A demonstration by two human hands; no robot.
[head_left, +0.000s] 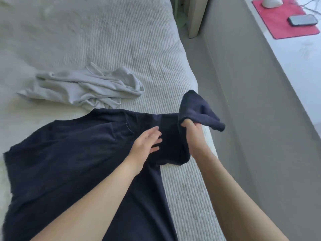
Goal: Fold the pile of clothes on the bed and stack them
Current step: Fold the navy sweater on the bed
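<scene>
**Dark shirt spread on the bed, one sleeve lifted**

A navy shirt (69, 162) lies mostly flat on the white ribbed bed (121, 40), its body running from the near edge of the picture up toward the middle of the mattress. Everything else is placed here relative to that shirt.

The left hand (147, 141) rests on the shirt's upper part, fingers straight and loosely spread, palm down on the cloth. The right hand (192, 129) is just beside it, toward the bed's edge, with its fingers curled round the shirt's sleeve (196, 108). It holds the sleeve raised off the mattress, so the fabric bunches above the fist and a loose end droops past the side of the bed.

Just beyond the shirt, farther up the bed, a pale grey garment (83, 87) lies crumpled and unfolded; its near edge comes close to the shirt's collar line, and whether they touch cannot be told.

Well away from the shirt, across the strip of grey floor (243, 119) beside the bed, a white worktop (295, 66) runs along the wall. On it lies a red mat (284, 23), which carries a dark phone (302, 20) and part of a white rounded object (271, 2) at its far end.
</scene>
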